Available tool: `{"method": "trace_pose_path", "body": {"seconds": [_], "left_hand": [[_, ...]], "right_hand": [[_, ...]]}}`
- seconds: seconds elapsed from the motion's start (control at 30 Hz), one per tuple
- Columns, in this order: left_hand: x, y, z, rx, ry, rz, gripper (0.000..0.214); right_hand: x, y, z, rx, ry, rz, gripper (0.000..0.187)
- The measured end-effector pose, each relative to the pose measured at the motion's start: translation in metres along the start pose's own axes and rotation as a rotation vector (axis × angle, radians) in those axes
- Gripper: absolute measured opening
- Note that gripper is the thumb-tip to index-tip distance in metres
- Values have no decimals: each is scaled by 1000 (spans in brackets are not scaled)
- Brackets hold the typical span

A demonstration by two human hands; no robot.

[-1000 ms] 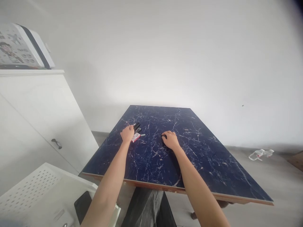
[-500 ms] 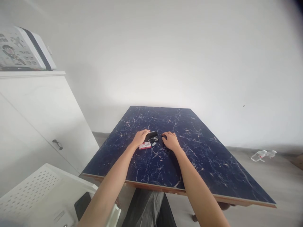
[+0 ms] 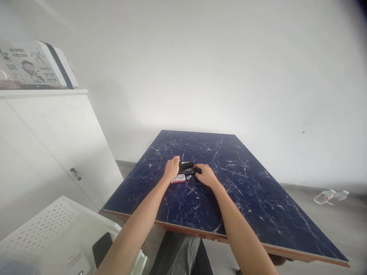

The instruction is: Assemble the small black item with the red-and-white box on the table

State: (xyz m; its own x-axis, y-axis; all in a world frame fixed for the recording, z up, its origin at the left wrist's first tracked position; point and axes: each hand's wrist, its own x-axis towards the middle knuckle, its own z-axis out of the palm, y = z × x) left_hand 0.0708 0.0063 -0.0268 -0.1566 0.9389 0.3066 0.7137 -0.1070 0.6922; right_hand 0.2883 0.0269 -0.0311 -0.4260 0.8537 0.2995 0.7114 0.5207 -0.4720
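Observation:
A black stapler (image 3: 186, 166) lies on the dark blue marbled table (image 3: 243, 198), held between both hands. My left hand (image 3: 172, 168) grips its left end. My right hand (image 3: 205, 175) closes on its right end. A small red and white box (image 3: 178, 178) lies flat on the table just below my left hand, with a small grey strip (image 3: 189, 177) beside it.
A white cabinet (image 3: 51, 145) stands at the left with a printed box (image 3: 34, 65) on top. A white perforated crate (image 3: 48, 233) sits near the left front. A plastic bottle (image 3: 329, 196) lies on the floor at the right.
My left hand slid the stapler and the red box rightward from the table's left side to the middle. The stapler now sits between both hands, and my right hand took hold of it.

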Motion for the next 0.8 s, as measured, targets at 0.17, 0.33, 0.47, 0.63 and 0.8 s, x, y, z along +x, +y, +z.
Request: {"method": "trace_pose_path", "body": {"seconds": [0.17, 0.33, 0.47, 0.63, 0.8], "left_hand": [[-1, -1, 2, -19, 25, -28, 59], [4, -3, 3, -20, -5, -35, 54], [8, -4, 3, -30, -7, -40, 51], [12, -13, 6, -90, 42, -77, 56], [17, -21, 8, -149, 99, -75, 48]], "right_hand": [[-1, -3, 3, 32, 19, -22, 44], [0, -5, 8, 20, 20, -85, 23], [1, -3, 9, 36, 34, -82, 21], [2, 1, 9, 70, 15, -65, 24], [2, 0, 5, 96, -2, -66, 24]]}}
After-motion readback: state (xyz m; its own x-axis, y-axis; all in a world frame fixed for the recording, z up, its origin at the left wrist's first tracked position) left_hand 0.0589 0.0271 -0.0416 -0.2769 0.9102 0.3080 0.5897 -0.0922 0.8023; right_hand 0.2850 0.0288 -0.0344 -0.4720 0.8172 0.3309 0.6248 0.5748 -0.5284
